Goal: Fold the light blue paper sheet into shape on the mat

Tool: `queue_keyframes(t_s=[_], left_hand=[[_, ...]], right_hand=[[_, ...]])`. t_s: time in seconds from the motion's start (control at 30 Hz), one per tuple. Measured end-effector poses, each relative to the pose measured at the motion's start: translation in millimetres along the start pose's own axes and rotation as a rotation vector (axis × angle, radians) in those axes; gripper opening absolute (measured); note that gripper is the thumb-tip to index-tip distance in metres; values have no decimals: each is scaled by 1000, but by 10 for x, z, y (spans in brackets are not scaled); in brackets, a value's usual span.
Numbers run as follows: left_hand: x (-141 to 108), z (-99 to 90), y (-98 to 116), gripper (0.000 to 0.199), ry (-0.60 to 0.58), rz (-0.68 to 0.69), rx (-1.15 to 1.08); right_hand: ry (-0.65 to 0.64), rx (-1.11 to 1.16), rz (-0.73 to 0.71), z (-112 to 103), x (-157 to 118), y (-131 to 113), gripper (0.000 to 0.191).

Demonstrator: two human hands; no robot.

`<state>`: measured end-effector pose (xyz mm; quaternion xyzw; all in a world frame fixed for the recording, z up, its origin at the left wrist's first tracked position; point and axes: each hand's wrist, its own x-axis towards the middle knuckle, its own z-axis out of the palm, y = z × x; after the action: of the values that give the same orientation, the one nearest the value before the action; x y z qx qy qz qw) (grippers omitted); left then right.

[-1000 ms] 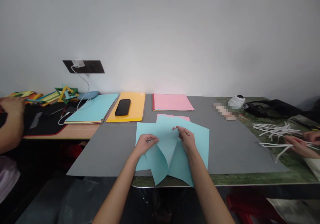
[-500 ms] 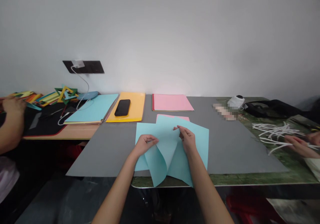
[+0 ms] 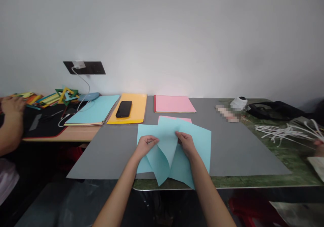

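Note:
Light blue paper (image 3: pixel 165 132) lies in overlapping sheets at the front of the grey mat (image 3: pixel 233 146), its lower part curled and hanging over the table edge. My left hand (image 3: pixel 146 146) pinches a blue sheet near its left side, fingers pressed together. To the right, my right hand (image 3: pixel 186 143) has thumb and fingers closed on the blue paper too. Between the hands the sheet bends into a curved fold. A strip of pink paper (image 3: pixel 174 118) shows behind the blue sheets.
Behind are a pink stack (image 3: pixel 174 104) and a yellow stack (image 3: pixel 136 108) bearing a black phone (image 3: pixel 124 109). Another blue stack (image 3: pixel 96 110) is at left. White strips (image 3: pixel 278 132) lie at right near a person's hand (image 3: pixel 319 147); another person's hand (image 3: pixel 12 105) is at far left.
My right hand has moved slightly down and left and its fingers have closed on the paper. The person's hands at right have shifted, lifting some white strips.

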<state>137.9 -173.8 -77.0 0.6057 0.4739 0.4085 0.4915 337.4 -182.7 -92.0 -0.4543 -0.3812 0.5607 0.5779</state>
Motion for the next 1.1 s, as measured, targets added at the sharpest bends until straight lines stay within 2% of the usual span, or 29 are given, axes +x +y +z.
queue_keyframes(t_s=[0.13,0.3,0.4,0.6,0.77,0.97,1.1], left_hand=[[15,-4,-36,18,16,7,-2],[29,-17,-74,21,58,8,-13],[30,-20,-90,22,55,6,-22],[35,-19,-104,24,163,-8,-102],[23,-10,-70,24,169,-20,-117],[11,-22,-52,26,209,-34,-162],[13,-19,-39,27,215,-60,-177]], right_hand=[[11,-54,-20,15,-9,-17,34],[-92,-134,-18,20,-17,-24,32],[-80,-148,-45,27,-19,-27,32],[-127,-232,-47,43,-31,-34,36],[-97,-244,-56,50,-33,-23,34],[-160,-247,-17,58,-31,-30,35],[-143,-282,-37,47,-26,-13,32]])
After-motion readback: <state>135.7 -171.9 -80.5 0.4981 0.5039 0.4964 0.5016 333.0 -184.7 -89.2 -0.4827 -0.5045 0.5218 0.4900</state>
